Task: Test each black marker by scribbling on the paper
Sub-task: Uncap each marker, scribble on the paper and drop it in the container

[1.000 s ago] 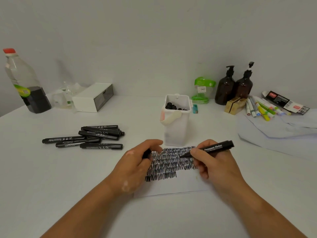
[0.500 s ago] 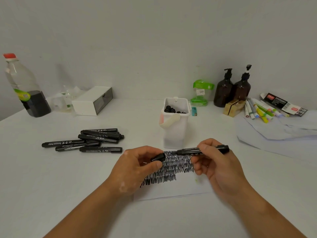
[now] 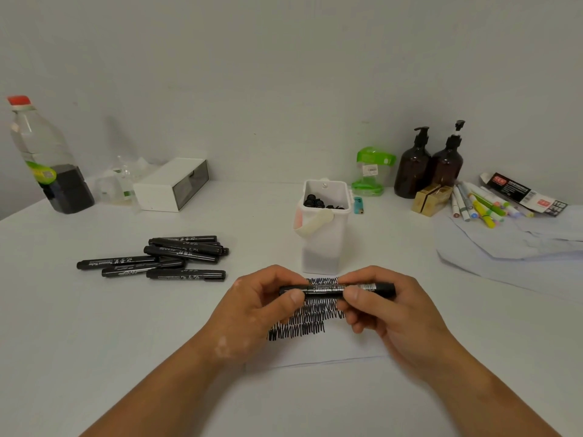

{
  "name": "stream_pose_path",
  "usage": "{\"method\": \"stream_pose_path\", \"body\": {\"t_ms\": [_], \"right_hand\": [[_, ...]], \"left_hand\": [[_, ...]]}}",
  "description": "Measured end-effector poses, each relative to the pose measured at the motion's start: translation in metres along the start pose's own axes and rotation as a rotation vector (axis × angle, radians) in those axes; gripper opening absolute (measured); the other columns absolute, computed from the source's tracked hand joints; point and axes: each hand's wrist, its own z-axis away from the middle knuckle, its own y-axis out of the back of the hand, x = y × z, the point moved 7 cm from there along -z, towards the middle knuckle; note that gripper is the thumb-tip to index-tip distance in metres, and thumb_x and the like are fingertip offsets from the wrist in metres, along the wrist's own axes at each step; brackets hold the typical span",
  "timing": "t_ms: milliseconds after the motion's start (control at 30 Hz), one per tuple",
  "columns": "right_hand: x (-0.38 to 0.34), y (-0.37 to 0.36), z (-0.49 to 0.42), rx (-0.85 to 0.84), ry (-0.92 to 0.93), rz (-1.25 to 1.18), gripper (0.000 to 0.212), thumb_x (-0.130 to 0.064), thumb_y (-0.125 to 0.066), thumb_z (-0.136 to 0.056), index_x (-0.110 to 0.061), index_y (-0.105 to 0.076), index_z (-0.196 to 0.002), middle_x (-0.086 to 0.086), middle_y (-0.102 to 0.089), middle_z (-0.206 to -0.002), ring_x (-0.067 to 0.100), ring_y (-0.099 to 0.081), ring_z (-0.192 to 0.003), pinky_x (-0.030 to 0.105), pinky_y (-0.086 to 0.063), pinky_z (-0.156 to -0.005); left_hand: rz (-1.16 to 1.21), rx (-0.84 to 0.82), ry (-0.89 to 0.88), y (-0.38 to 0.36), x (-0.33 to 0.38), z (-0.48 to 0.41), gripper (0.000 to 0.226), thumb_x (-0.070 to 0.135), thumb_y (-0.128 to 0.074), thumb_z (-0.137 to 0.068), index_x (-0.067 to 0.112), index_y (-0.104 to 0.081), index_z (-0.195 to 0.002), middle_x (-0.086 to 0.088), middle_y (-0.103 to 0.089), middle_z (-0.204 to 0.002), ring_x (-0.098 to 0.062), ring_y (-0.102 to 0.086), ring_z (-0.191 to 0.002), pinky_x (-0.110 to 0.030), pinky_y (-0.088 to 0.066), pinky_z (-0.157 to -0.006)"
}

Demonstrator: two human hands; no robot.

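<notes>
Two grips — left hand (image 3: 252, 310), right hand (image 3: 397, 316) — now round one marker (image 3: 325, 290); cap (image 3: 286, 290) back on

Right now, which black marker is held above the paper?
The marker held level between left hand and right hand; the other markers lie piled on the table.

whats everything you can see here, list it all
paper: one, white with black scribbles, front centre
held marker: one, black, over the paper
loose markers: several, black, left of the paper
tub: one, white, behind the paper
plastic bottle: one, clear, red cap, far left
box: one, white, back left
pump bottles: two, brown, back right
coloured pens: bunch, mixed, far right
left hand: fingers pinch the held marker's left end
right hand: fingers grip its right half
</notes>
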Motion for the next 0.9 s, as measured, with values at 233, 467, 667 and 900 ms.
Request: {"method": "stream_pose_path", "body": {"t_ms": [233, 467, 667, 900], "right_hand": [[-0.001, -0.011, 0.002, -0.001, 0.083, 0.183, 0.01, -0.018, -0.072, -0.078, -0.023, -0.075, -0.087, 0.007, -0.067, -0.066, 0.02, -0.052, -0.053, 0.032, -0.045, -0.051], [-0.003, -0.01, 0.002, 0.131, 0.142, 0.191, 0.007, -0.023, -0.071, -0.068, -0.023, -0.071, -0.075, 0.002, -0.06, -0.056, 0.017, -0.042, -0.047, 0.028, -0.035, -0.049], [-0.006, -0.012, 0.004, 0.195, 0.185, 0.246, 0.024, -0.04, -0.068, -0.058, -0.024, -0.071, -0.076, -0.001, -0.059, -0.056, 0.012, -0.044, -0.048, 0.03, -0.035, -0.056], [-0.015, -0.014, 0.007, 0.19, 0.208, 0.288, 0.013, -0.031, -0.07, -0.062, -0.025, -0.069, -0.073, -0.004, -0.056, -0.052, 0.011, -0.042, -0.048, 0.03, -0.036, -0.056]], "left_hand": [[0.128, -0.001, 0.059, -0.012, -0.006, 0.002, 0.04, 0.05, -0.056, -0.087, 0.011, -0.05, -0.094, -0.004, -0.05, -0.063, -0.023, -0.039, -0.063, -0.035, -0.034, -0.063], [0.225, -0.003, 0.054, -0.024, -0.004, 0.003, 0.027, 0.03, -0.05, -0.094, 0.005, -0.041, -0.093, 0.006, -0.038, -0.062, -0.016, -0.034, -0.057, -0.028, -0.036, -0.057], [0.226, 0.039, -0.003, -0.022, 0.001, 0.004, 0.027, 0.032, -0.053, -0.095, 0.008, -0.041, -0.09, 0.005, -0.037, -0.06, -0.018, -0.031, -0.056, -0.032, -0.035, -0.056], [0.25, 0.018, -0.045, -0.024, 0.002, 0.005, 0.028, 0.037, -0.056, -0.091, 0.013, -0.044, -0.085, 0.005, -0.037, -0.061, -0.019, -0.031, -0.056, -0.033, -0.035, -0.058]]}}
